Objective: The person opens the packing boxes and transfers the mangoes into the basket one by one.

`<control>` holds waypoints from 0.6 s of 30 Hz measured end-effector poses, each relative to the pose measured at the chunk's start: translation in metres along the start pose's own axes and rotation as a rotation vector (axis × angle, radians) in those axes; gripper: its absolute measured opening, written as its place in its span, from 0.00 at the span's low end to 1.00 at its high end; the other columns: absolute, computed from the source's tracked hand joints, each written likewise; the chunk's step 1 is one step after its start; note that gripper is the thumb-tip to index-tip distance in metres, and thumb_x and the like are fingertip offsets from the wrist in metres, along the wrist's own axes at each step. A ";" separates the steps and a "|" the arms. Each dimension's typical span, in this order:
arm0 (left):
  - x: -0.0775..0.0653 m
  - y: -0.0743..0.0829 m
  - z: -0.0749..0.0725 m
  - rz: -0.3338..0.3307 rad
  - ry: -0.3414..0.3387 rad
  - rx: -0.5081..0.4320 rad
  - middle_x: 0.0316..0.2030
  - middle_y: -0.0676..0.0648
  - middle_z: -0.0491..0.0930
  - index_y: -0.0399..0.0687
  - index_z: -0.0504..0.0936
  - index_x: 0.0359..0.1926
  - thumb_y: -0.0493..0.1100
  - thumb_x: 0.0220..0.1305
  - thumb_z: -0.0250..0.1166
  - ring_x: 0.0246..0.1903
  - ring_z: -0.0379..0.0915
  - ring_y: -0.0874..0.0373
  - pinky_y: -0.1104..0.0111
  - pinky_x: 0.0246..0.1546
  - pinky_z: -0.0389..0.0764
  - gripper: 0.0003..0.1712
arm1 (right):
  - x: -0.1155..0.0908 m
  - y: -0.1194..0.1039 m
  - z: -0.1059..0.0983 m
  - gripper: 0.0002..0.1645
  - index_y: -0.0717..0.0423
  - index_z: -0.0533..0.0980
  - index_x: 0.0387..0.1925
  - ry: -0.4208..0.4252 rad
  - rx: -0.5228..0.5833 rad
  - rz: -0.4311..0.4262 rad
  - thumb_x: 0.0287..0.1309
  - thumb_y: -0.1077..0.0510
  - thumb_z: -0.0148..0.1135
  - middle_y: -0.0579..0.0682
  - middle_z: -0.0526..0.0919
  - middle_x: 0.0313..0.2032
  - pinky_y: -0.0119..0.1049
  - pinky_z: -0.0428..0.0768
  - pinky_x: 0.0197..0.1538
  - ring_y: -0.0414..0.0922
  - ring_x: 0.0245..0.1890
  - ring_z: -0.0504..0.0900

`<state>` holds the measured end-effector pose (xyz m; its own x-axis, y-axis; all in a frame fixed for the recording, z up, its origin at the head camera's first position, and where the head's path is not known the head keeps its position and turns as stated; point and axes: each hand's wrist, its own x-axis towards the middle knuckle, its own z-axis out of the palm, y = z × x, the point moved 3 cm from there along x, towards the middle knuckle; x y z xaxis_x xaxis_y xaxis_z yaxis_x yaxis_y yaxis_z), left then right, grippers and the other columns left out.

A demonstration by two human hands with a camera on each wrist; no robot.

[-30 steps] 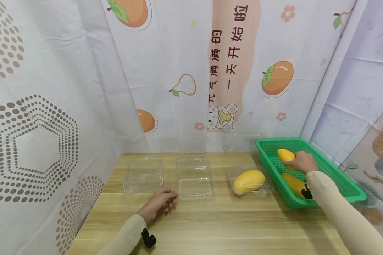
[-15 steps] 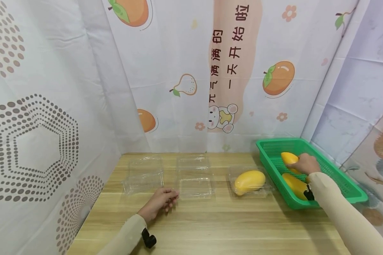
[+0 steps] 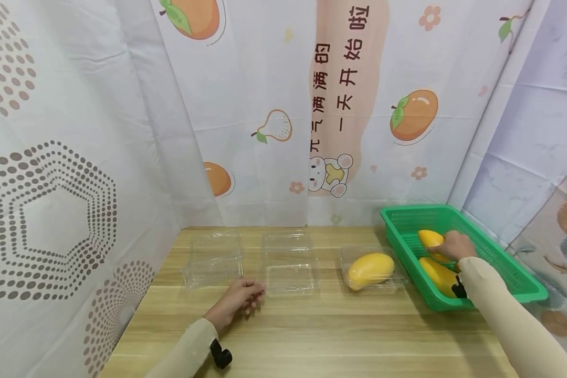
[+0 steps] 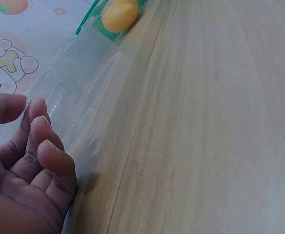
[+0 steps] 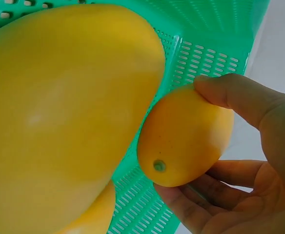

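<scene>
A yellow mango [image 3: 430, 240] is gripped in my right hand [image 3: 455, 245] inside the green basket [image 3: 501, 262]. In the right wrist view, thumb and fingers lie on opposite sides of that mango [image 5: 181, 136], its stem end showing. Another mango [image 3: 438, 275] lies in the basket, looming large in the right wrist view; part of one more fruit [image 5: 101, 214] shows beneath it. My left hand [image 3: 236, 302] rests on the table, fingers loosely curled around nothing, thumb apart from them. Its fingertips are by the near left corner of a clear plastic box [image 3: 290, 277]; contact cannot be made out.
A second clear box [image 3: 214, 268] stands left of the first, both with lids raised. At the basket's left, a mango [image 3: 370, 270] sits in a third clear box [image 3: 399, 281]. Printed curtains [image 3: 255, 173] enclose the wooden table [image 3: 331, 341] at the back and sides.
My right hand has shifted slightly right and down within the basket, carrying the mango along. My left hand and the clear boxes stay as they were.
</scene>
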<state>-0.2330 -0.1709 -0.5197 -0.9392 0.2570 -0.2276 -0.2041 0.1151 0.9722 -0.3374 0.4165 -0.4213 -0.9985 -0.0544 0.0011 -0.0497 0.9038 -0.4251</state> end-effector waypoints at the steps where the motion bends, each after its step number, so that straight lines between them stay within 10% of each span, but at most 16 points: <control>1: 0.000 0.000 0.000 -0.001 0.001 -0.001 0.26 0.49 0.79 0.30 0.82 0.43 0.46 0.75 0.63 0.21 0.68 0.63 0.73 0.17 0.71 0.18 | 0.001 0.001 0.000 0.24 0.55 0.69 0.18 -0.002 0.000 0.003 0.57 0.48 0.72 0.48 0.68 0.17 0.38 0.69 0.25 0.46 0.20 0.68; 18: 0.002 -0.001 0.002 0.010 -0.012 0.004 0.27 0.49 0.78 0.30 0.83 0.43 0.47 0.76 0.62 0.21 0.69 0.63 0.74 0.17 0.72 0.19 | 0.002 0.014 0.008 0.27 0.51 0.63 0.17 -0.046 -0.004 0.048 0.57 0.48 0.71 0.46 0.63 0.18 0.38 0.68 0.26 0.45 0.21 0.65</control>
<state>-0.2340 -0.1685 -0.5217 -0.9379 0.2692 -0.2186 -0.1935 0.1167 0.9741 -0.3403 0.4254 -0.4345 -0.9977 -0.0300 -0.0612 -0.0015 0.9075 -0.4201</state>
